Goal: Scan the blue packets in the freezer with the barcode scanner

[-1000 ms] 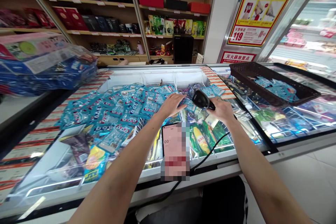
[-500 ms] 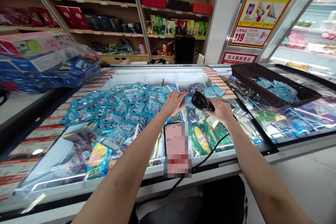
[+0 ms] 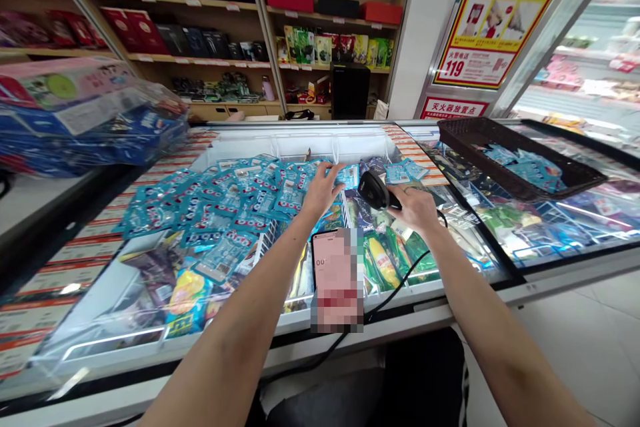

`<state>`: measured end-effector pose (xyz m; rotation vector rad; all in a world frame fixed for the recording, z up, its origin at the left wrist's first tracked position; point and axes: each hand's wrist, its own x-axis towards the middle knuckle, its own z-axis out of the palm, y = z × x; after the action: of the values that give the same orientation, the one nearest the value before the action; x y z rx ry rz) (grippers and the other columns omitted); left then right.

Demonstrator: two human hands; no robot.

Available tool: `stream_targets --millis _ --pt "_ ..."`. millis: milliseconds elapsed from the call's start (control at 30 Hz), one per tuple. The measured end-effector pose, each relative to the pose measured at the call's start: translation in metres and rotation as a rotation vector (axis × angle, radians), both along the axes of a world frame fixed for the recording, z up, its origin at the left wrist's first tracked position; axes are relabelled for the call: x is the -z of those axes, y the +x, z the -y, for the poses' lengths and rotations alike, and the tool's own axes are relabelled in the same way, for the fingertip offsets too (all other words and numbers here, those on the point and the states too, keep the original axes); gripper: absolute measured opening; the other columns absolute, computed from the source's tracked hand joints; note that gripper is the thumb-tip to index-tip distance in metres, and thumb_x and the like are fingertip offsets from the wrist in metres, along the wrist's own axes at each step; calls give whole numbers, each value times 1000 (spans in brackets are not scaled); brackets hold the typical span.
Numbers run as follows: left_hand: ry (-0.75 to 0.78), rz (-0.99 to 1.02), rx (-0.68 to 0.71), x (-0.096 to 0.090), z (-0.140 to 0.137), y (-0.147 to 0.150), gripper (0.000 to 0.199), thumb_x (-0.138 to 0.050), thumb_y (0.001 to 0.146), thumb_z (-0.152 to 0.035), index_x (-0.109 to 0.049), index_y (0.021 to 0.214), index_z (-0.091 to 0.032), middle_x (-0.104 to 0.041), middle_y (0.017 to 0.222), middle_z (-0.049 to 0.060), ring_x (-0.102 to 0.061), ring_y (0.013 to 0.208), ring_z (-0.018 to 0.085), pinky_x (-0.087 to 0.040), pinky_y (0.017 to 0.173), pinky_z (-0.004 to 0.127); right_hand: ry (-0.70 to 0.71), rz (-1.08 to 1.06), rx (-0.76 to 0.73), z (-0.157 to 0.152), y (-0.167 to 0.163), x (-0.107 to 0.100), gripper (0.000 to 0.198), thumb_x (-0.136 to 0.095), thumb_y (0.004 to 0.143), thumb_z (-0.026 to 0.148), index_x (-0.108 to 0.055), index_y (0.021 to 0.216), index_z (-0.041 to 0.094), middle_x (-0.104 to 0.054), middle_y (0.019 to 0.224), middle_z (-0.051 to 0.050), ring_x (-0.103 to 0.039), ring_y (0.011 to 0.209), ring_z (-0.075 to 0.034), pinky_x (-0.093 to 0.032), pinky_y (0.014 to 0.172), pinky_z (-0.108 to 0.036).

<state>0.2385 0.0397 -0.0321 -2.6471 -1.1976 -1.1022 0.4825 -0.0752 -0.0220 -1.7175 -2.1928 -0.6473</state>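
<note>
My right hand point(image 3: 417, 207) is wrapped round the grip of a black handheld barcode scanner point(image 3: 374, 191), whose head points left. Close to the scanner, my left hand point(image 3: 323, 191) has its fingers spread apart. Just beyond its fingertips lies a light-blue packet point(image 3: 349, 175); whether they touch it is hard to tell. Many similar blue packets point(image 3: 230, 197) are heaped on the freezer's glass top to the left. Two more packets point(image 3: 406, 171) lie behind the scanner. Below my hands a phone point(image 3: 334, 273), partly blurred out, rests near the freezer's front edge.
A dark woven basket point(image 3: 575, 191) with several blue packets stands on the right. Plastic-wrapped boxes point(image 3: 95, 123) are stacked at the left. The scanner's cable point(image 3: 400, 285) runs over the front edge. Stocked shelves point(image 3: 200, 61) rise behind the freezer.
My left hand has shifted slightly left and up, its fingers spreading, and more of the blue packet beside it shows. The scanner has moved a little left with my right hand. The view shifted slightly.
</note>
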Motion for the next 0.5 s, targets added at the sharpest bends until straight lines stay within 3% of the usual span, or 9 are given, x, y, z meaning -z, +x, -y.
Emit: stream_targets --millis 500 --pt "-6 20 17 -1 1 -1 47 -53 86 -26 -42 131 -26 -43 123 12 -53 108 23 -46 91 38 -15 42 -48 2 -6 -3 36 -50 87 35 -54 119 18 -64 96 -8 -57 83 -21 -34 71 -30"
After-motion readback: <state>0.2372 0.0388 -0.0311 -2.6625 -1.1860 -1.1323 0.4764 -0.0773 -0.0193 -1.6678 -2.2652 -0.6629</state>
